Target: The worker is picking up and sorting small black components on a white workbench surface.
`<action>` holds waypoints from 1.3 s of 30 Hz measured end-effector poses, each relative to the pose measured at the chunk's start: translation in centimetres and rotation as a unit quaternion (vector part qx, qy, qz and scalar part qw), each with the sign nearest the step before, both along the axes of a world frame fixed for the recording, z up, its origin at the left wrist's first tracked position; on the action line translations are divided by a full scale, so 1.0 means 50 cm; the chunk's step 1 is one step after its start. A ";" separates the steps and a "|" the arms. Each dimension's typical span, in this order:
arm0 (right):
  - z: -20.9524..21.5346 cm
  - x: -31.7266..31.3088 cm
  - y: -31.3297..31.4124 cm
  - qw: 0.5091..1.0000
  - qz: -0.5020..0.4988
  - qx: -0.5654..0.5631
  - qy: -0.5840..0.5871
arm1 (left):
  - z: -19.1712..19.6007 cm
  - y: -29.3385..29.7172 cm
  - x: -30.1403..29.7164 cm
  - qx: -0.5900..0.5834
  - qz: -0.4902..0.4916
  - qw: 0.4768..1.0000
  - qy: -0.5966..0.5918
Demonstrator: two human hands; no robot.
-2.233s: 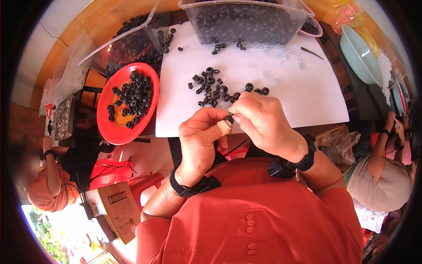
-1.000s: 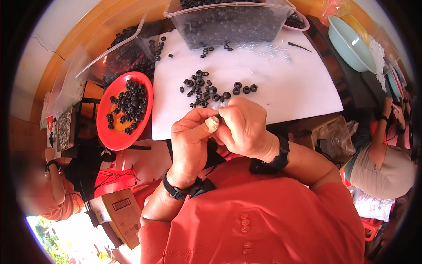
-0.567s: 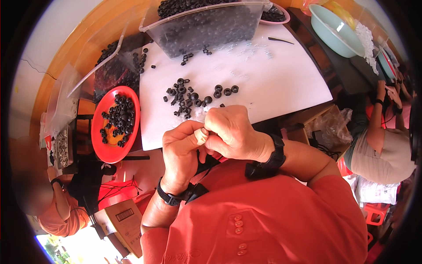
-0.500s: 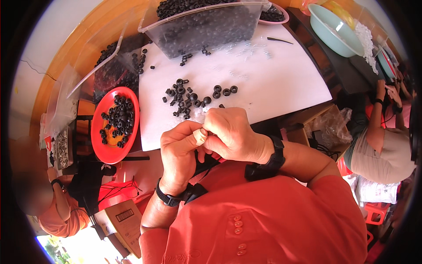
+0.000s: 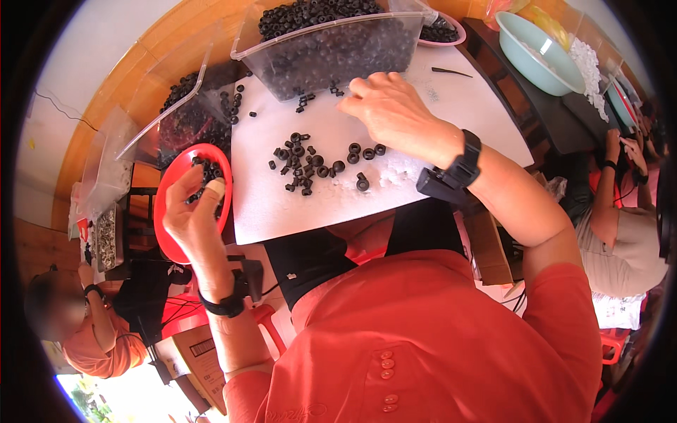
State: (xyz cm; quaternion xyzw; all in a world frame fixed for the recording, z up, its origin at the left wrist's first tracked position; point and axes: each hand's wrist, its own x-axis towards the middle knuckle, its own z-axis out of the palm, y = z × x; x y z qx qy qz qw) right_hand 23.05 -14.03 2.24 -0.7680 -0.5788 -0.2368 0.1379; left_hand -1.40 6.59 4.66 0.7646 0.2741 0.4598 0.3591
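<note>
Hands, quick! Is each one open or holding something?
Left hand: over the red plate; can't tell whether it holds anything.
Right hand: curled over the white sheet; can't tell either.

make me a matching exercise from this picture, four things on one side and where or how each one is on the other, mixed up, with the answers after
Things
1. left hand
2. right hand
3. pale green basin
4. large clear bin

Places and states
A. holding a great many black pieces
B. at the red plate
C. beyond the right edge of the white sheet
D. over the white sheet, on the near side of the bin

Right pairs
1-B, 2-D, 3-C, 4-A
</note>
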 end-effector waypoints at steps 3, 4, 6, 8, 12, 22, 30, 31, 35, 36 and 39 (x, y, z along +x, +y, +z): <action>-0.008 0.023 0.017 0.998 0.011 -0.068 -0.004 | -0.021 -0.069 0.022 -0.070 -0.111 0.991 0.008; -0.009 0.027 0.021 0.995 0.017 -0.098 0.003 | -0.038 -0.084 0.028 -0.046 -0.163 0.985 0.015; -0.021 0.033 0.025 0.996 0.025 -0.079 -0.011 | -0.043 -0.129 0.038 -0.021 -0.233 0.971 0.042; -0.029 0.034 0.026 0.997 0.026 -0.061 -0.025 | -0.057 -0.168 0.057 0.018 -0.273 0.960 0.061; -0.008 0.029 0.010 1.000 0.022 0.002 -0.001 | -0.077 -0.216 0.105 0.182 -0.286 0.938 0.068; 0.031 -0.084 -0.138 0.958 0.058 0.162 0.230 | -0.091 -0.234 0.133 0.287 -0.222 0.918 0.159; -0.018 -0.149 -0.125 0.868 0.092 0.228 0.432 | -0.084 -0.214 0.111 0.094 -0.287 0.945 0.126; -0.020 -0.154 -0.117 0.851 0.104 0.241 0.456 | -0.076 -0.216 0.108 -0.029 -0.312 0.943 0.117; -0.025 -0.166 -0.092 0.821 0.127 0.240 0.503 | -0.054 -0.216 0.092 -0.277 -0.350 0.890 0.094; -0.023 -0.170 -0.088 0.817 0.129 0.227 0.514 | -0.055 -0.214 0.088 -0.331 -0.361 0.869 0.078; -0.014 -0.178 -0.080 0.826 0.135 0.225 0.499 | -0.061 -0.208 0.077 -0.382 -0.360 0.850 0.043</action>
